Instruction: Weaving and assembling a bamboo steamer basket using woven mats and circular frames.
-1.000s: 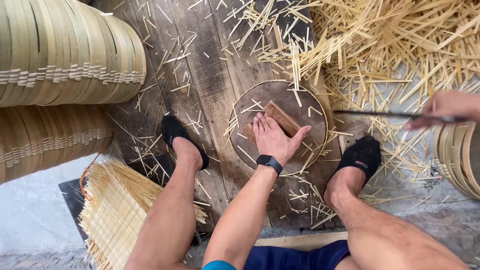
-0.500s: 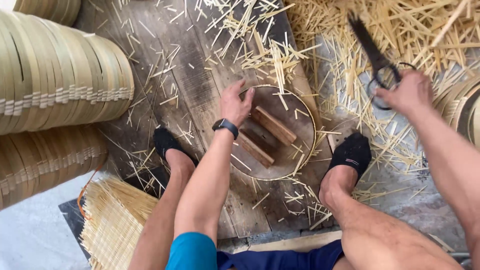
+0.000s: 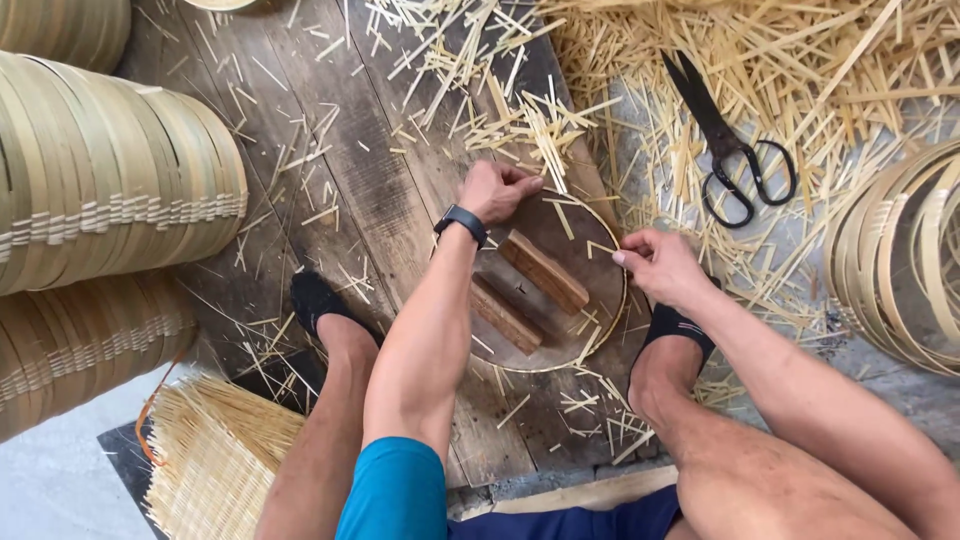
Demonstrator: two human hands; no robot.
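The head view looks down at a person who sits on a dark wooden board (image 3: 330, 160), with both legs spread. At the far left, stacks of bamboo hoops (image 3: 110, 200) lie on their sides, and below them, near the left foot, is a bundle of thin bamboo sticks (image 3: 215, 465). In the middle, between the two feet, a round frame (image 3: 560, 290) lies flat on the board; it has a thin bamboo rim and two short wooden bars (image 3: 525, 290) inside it, side by side and slanted. The left hand (image 3: 497, 190), with a black watch (image 3: 461, 222) on the wrist, is at the top edge of the frame with fingers curled closed on the rim; what exactly is between the fingers I cannot tell. The right hand (image 3: 660, 265) is at the right edge of the frame, fingers bent and pinching at the rim there. Further right, black scissors (image 3: 730, 140) lie alone, well apart from both hands, on a heap of bamboo strips (image 3: 800, 60). At the far right edge more hoops (image 3: 900, 260) are stacked.
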